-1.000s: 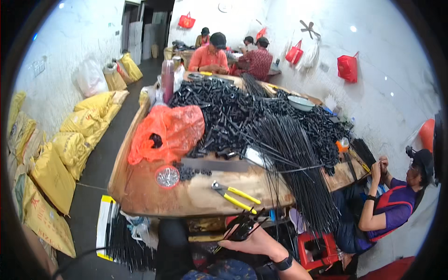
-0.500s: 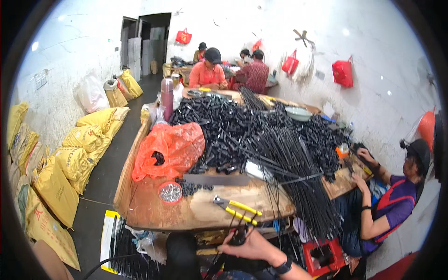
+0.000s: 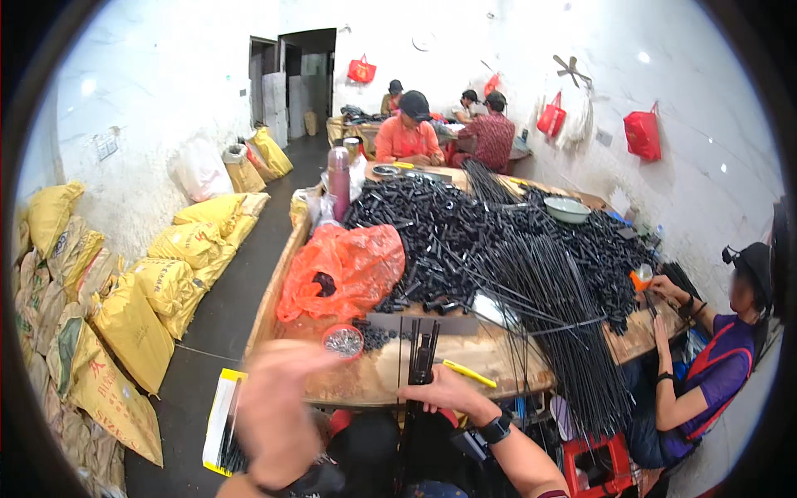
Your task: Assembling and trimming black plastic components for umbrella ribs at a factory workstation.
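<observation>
My right hand (image 3: 448, 392) is closed around a black plastic tube-like part (image 3: 424, 361) together with several thin black rods, held upright at the near table edge. Behind the held parts, yellow-handled pliers (image 3: 470, 373) lie on the wooden table, partly hidden. My left hand (image 3: 278, 415) is smeared by motion, raised at the table's near left corner, its fingers not readable. Just beyond it sits a round red dish (image 3: 360, 352) of small silvery metal pieces. Beside the dish lie small black pieces (image 3: 378, 338).
A heap of black plastic parts (image 3: 432, 236) covers the table (image 3: 531, 378), with a bundle of long black rods (image 3: 560, 332) at right. An orange plastic bag (image 3: 357, 266) lies left. Yellow sacks (image 3: 133, 332) line the wall. A co-worker (image 3: 706, 382) sits at right.
My left hand has come up from the lower left edge toward the dish. My right hand has risen, bringing the black parts upright before the pliers. The whole view has shifted.
</observation>
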`<state>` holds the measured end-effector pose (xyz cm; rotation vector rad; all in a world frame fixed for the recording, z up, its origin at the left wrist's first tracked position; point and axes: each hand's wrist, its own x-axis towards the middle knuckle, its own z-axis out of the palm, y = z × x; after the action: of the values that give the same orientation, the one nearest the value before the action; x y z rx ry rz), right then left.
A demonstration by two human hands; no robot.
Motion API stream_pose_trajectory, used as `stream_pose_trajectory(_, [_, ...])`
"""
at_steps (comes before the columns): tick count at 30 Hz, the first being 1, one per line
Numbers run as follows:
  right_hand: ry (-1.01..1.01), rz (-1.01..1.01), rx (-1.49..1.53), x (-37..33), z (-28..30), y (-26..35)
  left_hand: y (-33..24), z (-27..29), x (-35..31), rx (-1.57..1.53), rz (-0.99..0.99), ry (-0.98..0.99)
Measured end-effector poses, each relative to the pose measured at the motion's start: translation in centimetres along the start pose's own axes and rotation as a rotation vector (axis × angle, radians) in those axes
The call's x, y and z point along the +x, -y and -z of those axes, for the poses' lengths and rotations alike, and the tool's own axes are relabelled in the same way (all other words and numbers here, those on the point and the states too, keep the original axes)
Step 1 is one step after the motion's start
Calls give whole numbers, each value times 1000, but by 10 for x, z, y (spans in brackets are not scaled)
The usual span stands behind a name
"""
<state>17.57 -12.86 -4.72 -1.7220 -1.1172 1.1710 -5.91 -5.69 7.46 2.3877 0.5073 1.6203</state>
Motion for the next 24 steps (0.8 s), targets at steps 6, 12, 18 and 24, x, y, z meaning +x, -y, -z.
stream_pose_trajectory(6, [15,65,-49,3,-16,17,53,-119,-35,-797,853,351])
stream_pose_trajectory(12, [-67,237,-230,6,-10,17,64,-142,-27,-1119,951,468])
stream_pose_trajectory(18, [9,224,251,7,9,-1,82,-157,-39,-1183,882,470])
stream_pose_trajectory(24, [-93,215,246,10,13,0,84,-158,-41,-1127,896,454])
